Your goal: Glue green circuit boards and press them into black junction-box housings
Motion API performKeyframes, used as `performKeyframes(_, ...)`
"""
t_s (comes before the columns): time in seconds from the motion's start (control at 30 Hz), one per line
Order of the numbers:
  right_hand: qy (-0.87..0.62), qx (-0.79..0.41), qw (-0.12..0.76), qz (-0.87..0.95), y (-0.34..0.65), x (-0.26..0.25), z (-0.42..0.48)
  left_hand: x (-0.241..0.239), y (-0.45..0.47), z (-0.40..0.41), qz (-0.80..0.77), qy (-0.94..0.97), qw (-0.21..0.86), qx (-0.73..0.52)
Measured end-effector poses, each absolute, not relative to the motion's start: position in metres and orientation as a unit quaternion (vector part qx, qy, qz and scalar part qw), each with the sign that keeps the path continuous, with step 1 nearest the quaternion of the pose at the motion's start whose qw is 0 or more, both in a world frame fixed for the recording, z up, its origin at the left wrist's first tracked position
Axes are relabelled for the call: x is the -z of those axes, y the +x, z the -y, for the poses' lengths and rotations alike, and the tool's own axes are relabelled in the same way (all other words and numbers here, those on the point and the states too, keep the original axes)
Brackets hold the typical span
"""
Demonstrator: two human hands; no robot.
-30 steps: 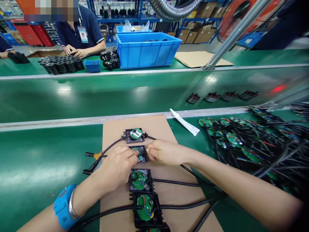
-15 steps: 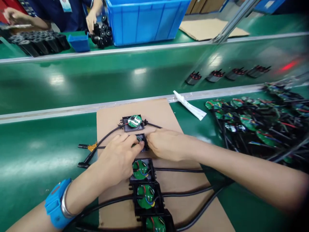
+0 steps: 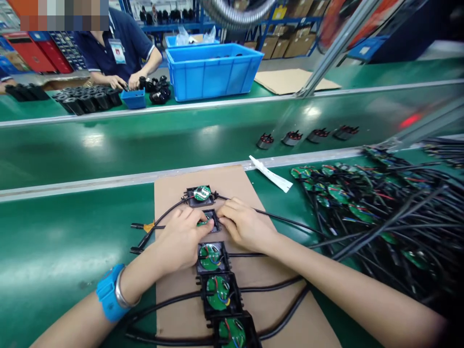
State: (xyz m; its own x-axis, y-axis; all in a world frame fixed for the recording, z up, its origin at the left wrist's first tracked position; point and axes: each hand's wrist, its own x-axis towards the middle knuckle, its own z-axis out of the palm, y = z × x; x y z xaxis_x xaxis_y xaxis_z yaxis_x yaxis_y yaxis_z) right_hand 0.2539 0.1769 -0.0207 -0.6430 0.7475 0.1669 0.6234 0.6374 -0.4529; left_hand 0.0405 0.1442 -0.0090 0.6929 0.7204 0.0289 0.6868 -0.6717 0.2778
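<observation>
Both my hands meet over a small black square housing with a round green circuit board inside, lying on a brown cardboard sheet. My left hand, with a blue wristband, pinches the housing's left side. My right hand presses its fingertips on the right side. Another housing lies just beyond. Three more housings with green boards sit in a row toward me, black cables running out from them.
A big heap of green boards with black cables fills the right. A white strip lies by the conveyor rail. Small motor parts ride the green belt. Across it a person handles black parts beside a blue crate.
Both hands stay on the same housing, fingers shifting slightly. The camera dipped down and came back up. The person opposite moved a hand to the black parts.
</observation>
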Motion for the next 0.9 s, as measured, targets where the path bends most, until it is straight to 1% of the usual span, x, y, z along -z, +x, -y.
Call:
performKeyframes(0.1,-0.354,-0.247,0.151,0.889,0.262,0.010,-0.187,0.010,0.035,-0.145,-0.378,0.902,0.157,-0.137)
performKeyframes(0.13,-0.357,-0.249,0.151,0.887,0.264,0.008,-0.192,0.011,0.032,-0.149,-0.400,0.887,0.161,-0.169)
performKeyframes(0.2,-0.402,-0.212,0.171,0.874,0.267,0.007,-0.204,0.013,0.025,-0.161,-0.477,0.838,0.152,-0.217)
performKeyframes(0.27,-0.455,-0.169,0.187,0.854,0.267,0.013,-0.215,0.015,0.018,-0.177,-0.546,0.795,0.142,-0.221)
performKeyframes(0.4,-0.479,-0.168,0.189,0.841,0.261,0.024,-0.219,0.014,0.009,-0.195,-0.582,0.773,0.167,-0.189)
performKeyframes(0.53,-0.465,-0.153,0.214,0.845,0.259,0.004,-0.204,0.000,0.005,-0.191,-0.597,0.758,0.170,-0.202)
performKeyframes(0.6,-0.450,-0.130,0.188,0.863,0.257,-0.014,-0.199,-0.006,0.005,-0.189,-0.605,0.753,0.157,-0.206)
performKeyframes(0.73,-0.436,-0.090,0.102,0.890,0.247,-0.040,-0.205,-0.005,0.007,-0.193,-0.604,0.764,0.132,-0.186)
performKeyframes(0.9,-0.409,-0.079,0.032,0.909,0.235,-0.039,-0.223,0.008,0.012,-0.196,-0.593,0.787,0.108,-0.128)
